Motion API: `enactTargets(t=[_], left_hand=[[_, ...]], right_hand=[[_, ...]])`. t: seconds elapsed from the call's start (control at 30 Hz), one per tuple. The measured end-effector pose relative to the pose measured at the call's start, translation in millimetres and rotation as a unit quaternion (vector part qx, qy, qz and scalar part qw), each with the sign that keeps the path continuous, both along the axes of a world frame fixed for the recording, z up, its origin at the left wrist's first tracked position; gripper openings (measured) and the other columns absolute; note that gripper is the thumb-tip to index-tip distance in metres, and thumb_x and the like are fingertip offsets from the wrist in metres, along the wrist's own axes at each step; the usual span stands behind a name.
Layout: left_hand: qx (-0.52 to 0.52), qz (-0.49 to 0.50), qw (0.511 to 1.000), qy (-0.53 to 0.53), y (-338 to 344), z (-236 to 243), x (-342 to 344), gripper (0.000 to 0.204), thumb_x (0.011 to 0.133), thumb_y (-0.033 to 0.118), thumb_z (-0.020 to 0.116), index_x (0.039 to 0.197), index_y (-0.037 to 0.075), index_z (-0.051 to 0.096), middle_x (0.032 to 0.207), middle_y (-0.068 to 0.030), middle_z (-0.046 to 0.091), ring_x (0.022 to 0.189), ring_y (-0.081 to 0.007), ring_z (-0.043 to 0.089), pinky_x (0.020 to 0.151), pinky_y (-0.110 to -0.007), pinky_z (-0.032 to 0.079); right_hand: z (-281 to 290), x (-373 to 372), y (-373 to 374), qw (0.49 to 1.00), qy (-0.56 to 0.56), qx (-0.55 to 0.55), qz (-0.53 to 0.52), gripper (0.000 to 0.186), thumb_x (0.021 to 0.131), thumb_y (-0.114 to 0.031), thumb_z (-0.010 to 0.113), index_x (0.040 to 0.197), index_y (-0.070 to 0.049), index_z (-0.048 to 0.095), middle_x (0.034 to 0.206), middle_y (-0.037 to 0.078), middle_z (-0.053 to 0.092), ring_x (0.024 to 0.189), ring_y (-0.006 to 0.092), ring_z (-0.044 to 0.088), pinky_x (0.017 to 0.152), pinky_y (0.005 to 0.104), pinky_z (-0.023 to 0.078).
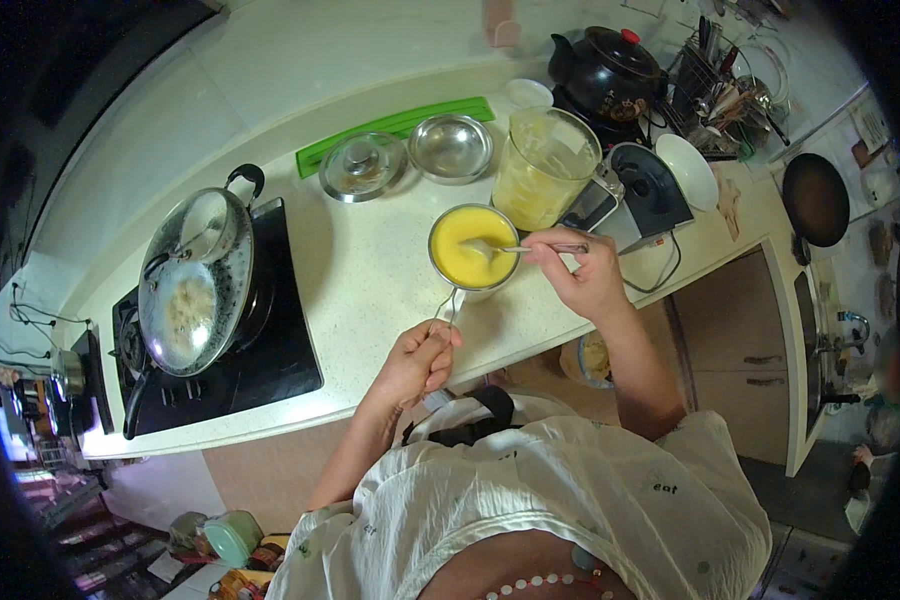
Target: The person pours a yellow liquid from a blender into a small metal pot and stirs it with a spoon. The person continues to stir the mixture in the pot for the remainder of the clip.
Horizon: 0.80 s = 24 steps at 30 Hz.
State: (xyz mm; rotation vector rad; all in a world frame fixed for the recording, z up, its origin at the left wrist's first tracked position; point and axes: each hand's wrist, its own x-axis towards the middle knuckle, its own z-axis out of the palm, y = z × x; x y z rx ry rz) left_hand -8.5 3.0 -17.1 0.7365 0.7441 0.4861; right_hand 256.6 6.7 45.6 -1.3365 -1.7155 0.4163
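A small round metal pot (458, 288) with a wire-like handle stands at the counter's front, filled nearly to its rim with smooth yellow liquid (452, 238). My left hand (415, 362) is closed around the pot's handle. In my right hand (585, 275) is a metal spoon (510, 249), pinched by its handle, its bowl dipping into the liquid near the middle. Just behind the pot, a clear blender jug (547, 165) is smeared inside with yellow residue. A metal bowl (450, 150) and a metal lid (362, 165) with a knob lie behind it to the left.
To the left, a lidded wok (198, 280) sits on a black hob (280, 340). A green strip (315, 158) lies along the back. Rightward are a blender base (645, 205), a white bowl (688, 172), a black kettle (620, 80) and a utensil rack (710, 90). A frying pan (816, 198) hangs farther right.
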Motion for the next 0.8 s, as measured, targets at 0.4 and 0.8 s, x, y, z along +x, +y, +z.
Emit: enactTargets(t=[0.4,0.8], left_hand=[[0.0,-0.001,1.0,0.023,-1,3,0,0.023,0.102,0.023,0.043,0.095,0.004,0.054,0.058,0.0055,0.034,0.043,-0.0046,0.028,0.038,-0.021,0.022],[0.001,-0.001,1.0,0.019,0,1,-1,0.022,0.103,0.021,0.042,0.094,0.004,0.054,0.058,0.0057,0.034,0.043,-0.0046,0.028,0.038,-0.021,0.023]], right_hand=[[1,0,7,1.0,-0.001,0.01,-0.015,0.01,0.089,-0.001,0.061,0.096,0.002,0.067,0.084,0.01,0.071,0.076,0.0145,0.07,0.067,0.0251,0.052],[2,10,0,1.0,0.01,-0.026,-0.012,0.011,0.089,0.0,0.06,0.098,0.003,0.066,0.086,0.01,0.071,0.077,0.0142,0.07,0.068,0.0244,0.052]])
